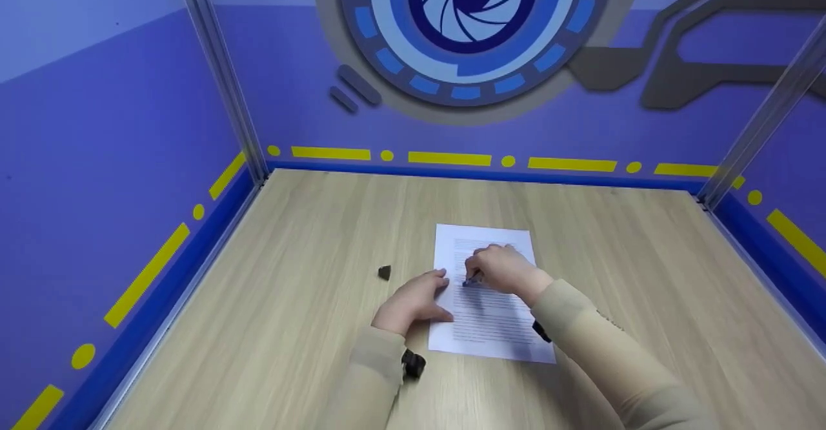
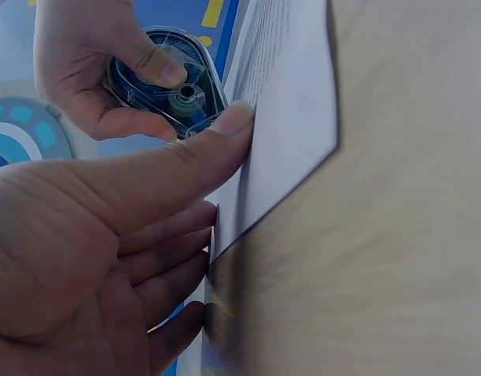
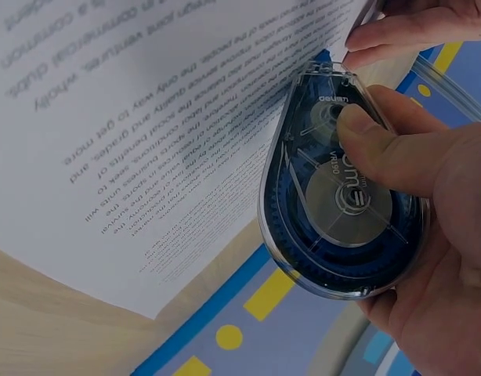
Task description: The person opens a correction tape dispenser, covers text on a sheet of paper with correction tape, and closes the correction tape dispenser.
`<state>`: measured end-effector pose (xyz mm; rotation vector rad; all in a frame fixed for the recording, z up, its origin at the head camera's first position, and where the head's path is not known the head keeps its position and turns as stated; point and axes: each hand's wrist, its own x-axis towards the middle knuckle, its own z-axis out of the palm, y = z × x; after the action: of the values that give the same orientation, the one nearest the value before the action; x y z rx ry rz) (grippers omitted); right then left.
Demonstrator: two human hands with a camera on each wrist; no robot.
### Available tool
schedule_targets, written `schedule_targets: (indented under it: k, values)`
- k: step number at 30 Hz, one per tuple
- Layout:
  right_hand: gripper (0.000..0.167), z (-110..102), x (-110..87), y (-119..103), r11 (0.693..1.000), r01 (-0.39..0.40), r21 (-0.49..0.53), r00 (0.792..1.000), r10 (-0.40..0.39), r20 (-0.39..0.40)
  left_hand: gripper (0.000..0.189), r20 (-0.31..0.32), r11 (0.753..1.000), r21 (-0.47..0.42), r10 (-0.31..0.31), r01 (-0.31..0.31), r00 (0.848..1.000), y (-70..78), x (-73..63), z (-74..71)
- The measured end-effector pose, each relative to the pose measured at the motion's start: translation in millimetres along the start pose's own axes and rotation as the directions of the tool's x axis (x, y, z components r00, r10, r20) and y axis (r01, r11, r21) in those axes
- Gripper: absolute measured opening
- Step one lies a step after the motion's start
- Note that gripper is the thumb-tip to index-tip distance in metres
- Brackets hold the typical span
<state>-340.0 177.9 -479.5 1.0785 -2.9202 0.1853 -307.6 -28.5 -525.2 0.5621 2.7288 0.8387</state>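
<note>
A sheet of printed paper (image 1: pixel 497 327) lies flat on the wooden table. My right hand (image 1: pixel 502 267) is over its upper middle and grips a correction tape dispenser (image 3: pixel 323 235) between thumb and fingers. The dispenser has a clear, dark blue rounded body, and its narrow tip meets the printed text near the left margin. At the sheet's left edge, my left hand (image 1: pixel 413 302) rests with thumb and fingers spread, the thumb pressing on the paper. In the left wrist view the dispenser (image 2: pixel 174 86) appears just beyond the left thumb.
A small dark angular piece (image 1: pixel 384 272) lies on the table (image 1: pixel 310 255) to the left of the paper. Blue-purple panels (image 1: pixel 271 81) with yellow marks wall the table at the back and both sides, with metal posts (image 1: pixel 222 68) at the back corners.
</note>
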Motion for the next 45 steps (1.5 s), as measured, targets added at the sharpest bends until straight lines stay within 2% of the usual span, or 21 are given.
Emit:
schedule_targets:
  k: [7,11,23,40,45]
  values:
    - [0.016,-1,-1.9,1,1.000,-0.013,-0.026,1.000,0.014,0.007,0.076,0.003,1.000,-0.001,-0.005,0.005,1.000,0.7,-0.1,0.5]
    - [0.016,-1,-3.0,3,1.000,-0.030,-0.006,0.999,0.030,0.020,0.076,0.008,1.000,-0.009,-0.016,0.017,1.000,0.4,0.9,1.1]
    - [0.016,1,-5.7,8,1.000,-0.014,-0.026,1.000,0.014,0.009,0.076,0.007,1.000,-0.003,-0.005,0.005,1.000,0.0,1.5,1.2]
    - [0.014,-3,-11.8,11,0.998,-0.069,0.002,0.996,0.069,0.054,0.076,0.001,1.000,0.010,-0.008,0.008,1.000,-0.6,0.1,1.8]
    - [0.015,-3,-15.7,12,0.999,-0.039,-0.015,0.999,0.039,0.021,0.076,-0.004,1.000,0.007,0.012,-0.012,1.000,-1.3,0.0,2.1]
